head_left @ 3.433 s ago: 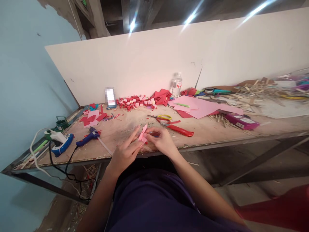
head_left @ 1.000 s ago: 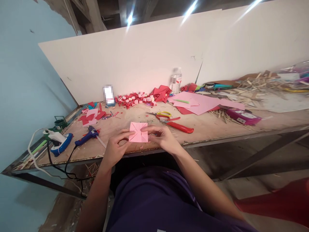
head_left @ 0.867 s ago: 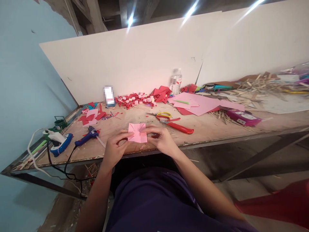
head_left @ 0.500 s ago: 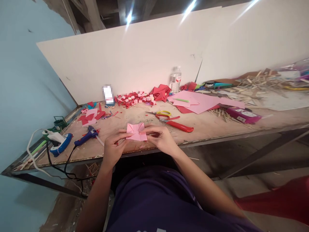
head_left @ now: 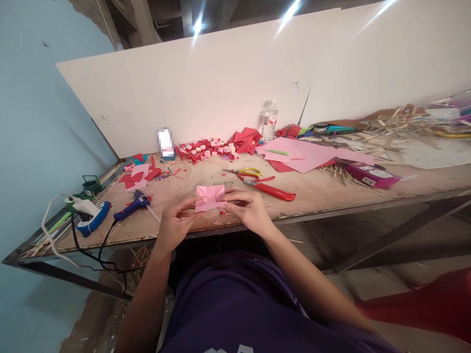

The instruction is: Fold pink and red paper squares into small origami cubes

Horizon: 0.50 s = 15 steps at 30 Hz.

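Observation:
A small pink sheet of paper (head_left: 209, 194) with crossing crease lines is held above the table's near edge. On its left side, my left hand (head_left: 177, 220) is closed, pinching the paper between thumb and fingers. My right hand (head_left: 247, 208) grips the opposite side the same way, its fingers partly over the paper. The sheet bends along its middle, with the lower part tilted toward me. Just beyond the paper lie scissors (head_left: 249, 172) with yellow and red handles and a red utility knife (head_left: 275, 191).
A blue glue gun (head_left: 131, 206) and a power strip (head_left: 93, 219) with cords are at left. Behind are a blurred phone (head_left: 165, 144), many folded red and pink pieces (head_left: 206, 149), and a bottle (head_left: 268, 121). Pink sheets (head_left: 312, 154) and thin wooden sticks (head_left: 393, 120) cover the right.
The pink paper has shifted slightly right and now bends along its middle, its lower part folding up toward me. Both hands still pinch its sides.

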Available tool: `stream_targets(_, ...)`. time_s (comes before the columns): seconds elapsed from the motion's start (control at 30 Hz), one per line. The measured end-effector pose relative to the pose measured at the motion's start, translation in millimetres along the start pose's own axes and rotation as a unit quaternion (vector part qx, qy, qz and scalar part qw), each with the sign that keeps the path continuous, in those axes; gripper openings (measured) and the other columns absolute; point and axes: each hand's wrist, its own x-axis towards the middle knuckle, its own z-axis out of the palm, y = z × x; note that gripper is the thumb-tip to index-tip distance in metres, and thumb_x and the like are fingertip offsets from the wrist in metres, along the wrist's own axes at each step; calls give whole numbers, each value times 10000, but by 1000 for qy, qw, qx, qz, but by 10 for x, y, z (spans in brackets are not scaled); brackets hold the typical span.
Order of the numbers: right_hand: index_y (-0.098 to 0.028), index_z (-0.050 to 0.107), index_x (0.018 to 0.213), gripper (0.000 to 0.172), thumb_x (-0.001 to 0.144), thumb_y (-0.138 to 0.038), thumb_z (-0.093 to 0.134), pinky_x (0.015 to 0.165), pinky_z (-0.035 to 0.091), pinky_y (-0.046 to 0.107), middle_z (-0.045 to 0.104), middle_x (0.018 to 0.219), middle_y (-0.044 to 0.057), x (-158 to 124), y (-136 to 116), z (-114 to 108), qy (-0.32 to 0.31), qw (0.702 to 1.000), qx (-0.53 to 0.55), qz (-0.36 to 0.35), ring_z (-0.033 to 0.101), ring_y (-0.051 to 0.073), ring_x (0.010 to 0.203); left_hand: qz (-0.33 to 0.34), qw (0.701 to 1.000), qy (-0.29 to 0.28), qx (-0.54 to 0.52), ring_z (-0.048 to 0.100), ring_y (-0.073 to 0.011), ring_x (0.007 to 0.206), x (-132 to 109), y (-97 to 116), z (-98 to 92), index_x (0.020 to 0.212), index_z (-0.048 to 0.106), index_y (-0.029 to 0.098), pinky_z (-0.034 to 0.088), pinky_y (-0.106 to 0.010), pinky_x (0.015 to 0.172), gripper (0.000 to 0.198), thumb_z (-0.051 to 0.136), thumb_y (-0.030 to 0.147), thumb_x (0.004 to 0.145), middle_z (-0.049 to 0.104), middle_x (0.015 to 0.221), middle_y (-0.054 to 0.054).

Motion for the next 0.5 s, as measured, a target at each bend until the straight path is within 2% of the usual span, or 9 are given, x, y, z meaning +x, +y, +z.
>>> stream_targets(0.2, -203, 822, 782, 277, 761, -480, 834, 632, 593, 331, 737, 959, 95, -6, 26, -6, -12, 1000, 3, -11, 673, 205, 750, 44, 999, -20, 18, 733, -224, 942, 6, -6, -6, 999, 820, 200, 630, -265, 684, 195, 733, 324, 877, 782, 1036, -98)
stream_targets(0.37, -190, 829, 780, 304, 714, -484, 868, 606, 613, 292, 737, 959, 91, -3, 55, -1, -11, 1000, 27, 0, 664, 182, 740, 93, 994, 4, 50, 741, -204, 866, 29, 52, 4, 953, 834, 200, 597, -256, 727, 155, 800, 268, 818, 800, 974, -81)
stream_targets(0.5, -188, 828, 776, 234, 738, -415, 868, 605, 588, 274, 737, 907, 83, -10, 44, -8, -15, 1000, 12, -23, 671, 182, 739, 95, 994, 13, 58, 747, -210, 870, 20, 41, 5, 882, 841, 203, 590, -276, 788, 88, 788, 249, 828, 808, 948, -67)
